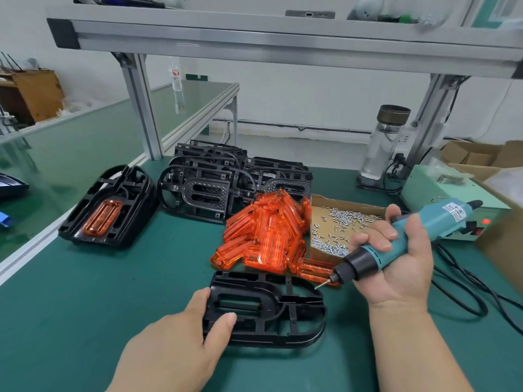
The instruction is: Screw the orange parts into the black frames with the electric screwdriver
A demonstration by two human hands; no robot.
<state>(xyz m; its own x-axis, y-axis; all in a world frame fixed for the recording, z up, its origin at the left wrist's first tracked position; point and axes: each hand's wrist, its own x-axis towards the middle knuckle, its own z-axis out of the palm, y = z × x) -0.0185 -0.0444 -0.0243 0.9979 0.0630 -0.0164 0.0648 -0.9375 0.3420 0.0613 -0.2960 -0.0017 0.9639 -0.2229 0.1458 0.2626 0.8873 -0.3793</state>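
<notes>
A black frame lies flat on the green mat in front of me, with no orange part in it. My left hand grips its left end, thumb on top. My right hand holds the teal electric screwdriver tilted, its bit pointing down-left just above the frame's right end. A heap of orange parts sits right behind the frame. At the left lies a frame with an orange part fitted in it. A stack of bare black frames stands at the back.
An open cardboard box of small screws sits right of the orange heap. A pale green power unit with a red light, black cables, a glass bottle and aluminium shelf posts stand behind and right.
</notes>
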